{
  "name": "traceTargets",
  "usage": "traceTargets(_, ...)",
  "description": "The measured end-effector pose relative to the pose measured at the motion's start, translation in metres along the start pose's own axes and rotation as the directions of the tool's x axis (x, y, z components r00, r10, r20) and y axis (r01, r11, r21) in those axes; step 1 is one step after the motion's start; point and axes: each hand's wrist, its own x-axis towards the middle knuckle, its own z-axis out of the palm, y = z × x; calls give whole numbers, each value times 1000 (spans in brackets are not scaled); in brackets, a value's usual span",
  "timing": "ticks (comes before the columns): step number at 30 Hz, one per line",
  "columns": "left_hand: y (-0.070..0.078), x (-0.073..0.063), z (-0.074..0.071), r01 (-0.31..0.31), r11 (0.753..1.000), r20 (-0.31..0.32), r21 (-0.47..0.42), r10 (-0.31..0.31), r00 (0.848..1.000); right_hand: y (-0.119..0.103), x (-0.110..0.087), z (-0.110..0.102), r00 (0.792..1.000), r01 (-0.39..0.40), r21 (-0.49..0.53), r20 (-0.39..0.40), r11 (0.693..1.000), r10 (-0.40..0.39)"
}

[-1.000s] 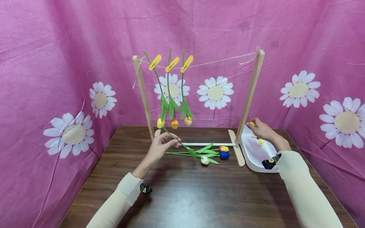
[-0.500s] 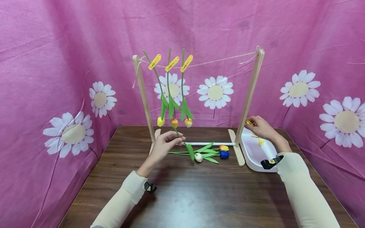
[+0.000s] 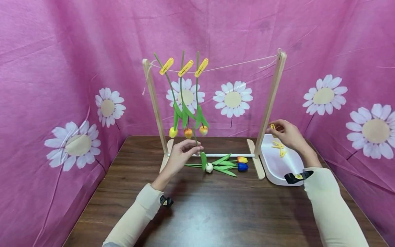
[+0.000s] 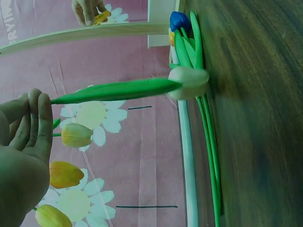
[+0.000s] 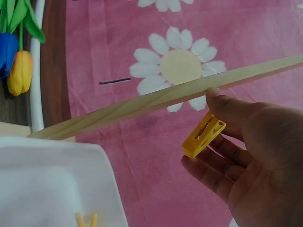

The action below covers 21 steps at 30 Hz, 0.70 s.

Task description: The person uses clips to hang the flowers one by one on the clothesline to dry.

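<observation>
My left hand (image 3: 182, 154) pinches the green stem of a white artificial tulip (image 3: 209, 167), whose head hangs downward just in front of the tulips on the table. In the left wrist view the white bloom (image 4: 188, 82) looks slightly blurred. My right hand (image 3: 288, 133) holds a yellow clothespin (image 5: 203, 135) between thumb and fingers, above the back of a white tray (image 3: 270, 173). More yellow clothespins (image 3: 280, 148) lie in that tray. A blue tulip (image 3: 242, 167) and a yellow-orange tulip (image 3: 242, 160) lie on the table by the rack's white bar (image 3: 228, 155).
A wooden rack has a left post (image 3: 154, 103) and a right post (image 3: 271, 103), with a string (image 3: 240, 64) tied between them. From the string's left half hang three tulips, heads down, under yellow clothespins (image 3: 185, 68). Pink flowered cloth (image 3: 234, 31) surrounds the wooden table (image 3: 216, 209).
My left hand has moved slightly right, and the white tulip has swung from a slant to nearly upright, head down. My right hand has risen a little from the tray with the clothespin.
</observation>
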Motion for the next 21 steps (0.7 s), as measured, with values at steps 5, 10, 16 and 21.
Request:
traceTargets(5, 5, 4, 4, -7, 999, -21, 40, 8, 1000, -11, -6, -8, 996, 15, 10, -89, 1000, -14)
traceTargets(10, 9, 6, 6, -21, 996, -35, 83, 24, 999, -25, -12, -13, 986, 32, 6, -167, 999, -31)
traceTargets(16, 18, 13, 11, -50, 995, -51, 81, 54, 997, -48, -21, -21, 965, 71, 58, -255, 996, -54)
traceTargets(21, 25, 21, 14, -88, 995, -50, 57, 90, 995, -66, -26, -25, 949, 85, 100, -311, 991, -50)
